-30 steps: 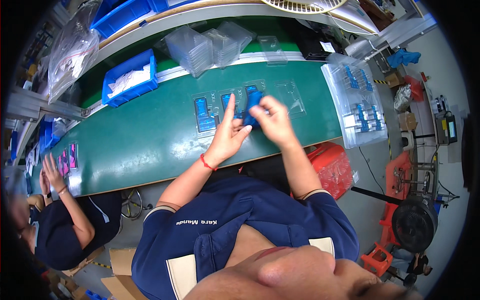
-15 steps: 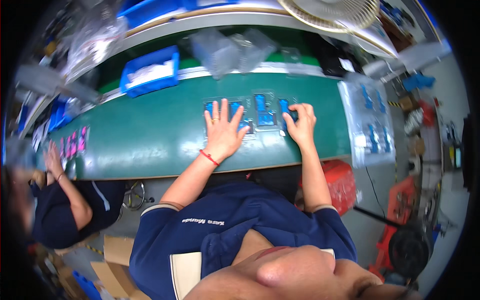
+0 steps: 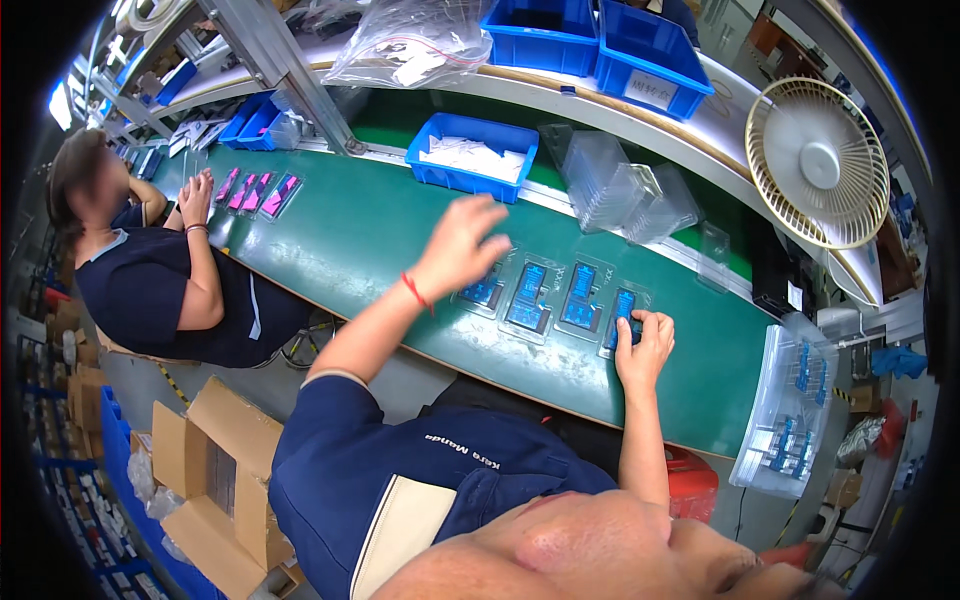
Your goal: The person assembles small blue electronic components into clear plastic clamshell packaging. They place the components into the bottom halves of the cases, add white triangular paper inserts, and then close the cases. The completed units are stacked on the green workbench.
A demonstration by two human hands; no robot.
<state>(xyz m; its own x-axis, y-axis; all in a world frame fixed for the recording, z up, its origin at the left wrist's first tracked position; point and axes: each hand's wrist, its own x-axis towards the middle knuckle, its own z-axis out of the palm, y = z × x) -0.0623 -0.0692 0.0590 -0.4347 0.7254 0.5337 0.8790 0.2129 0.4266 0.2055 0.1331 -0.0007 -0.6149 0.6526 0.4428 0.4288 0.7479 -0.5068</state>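
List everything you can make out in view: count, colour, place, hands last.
Trays with blue pieces: four, clear, on the bench before the person
Bench: one, green, across the middle
Trays with pink pieces: several, clear, bench's left part
Bin of white pieces: one, blue, bench's back edge
Shelf bins: two, blue, above
Plastic bag: one, clear, upper shelf
Stacked trays: uncounted, clear, bench's back
Fan: one, cream, upper right
Carton: one, brown, lower left
Co-worker: one, dark clothes, left
Left hand: one, bare, raised near the leftmost blue-piece tray
Right hand: one, bare, on the rightmost
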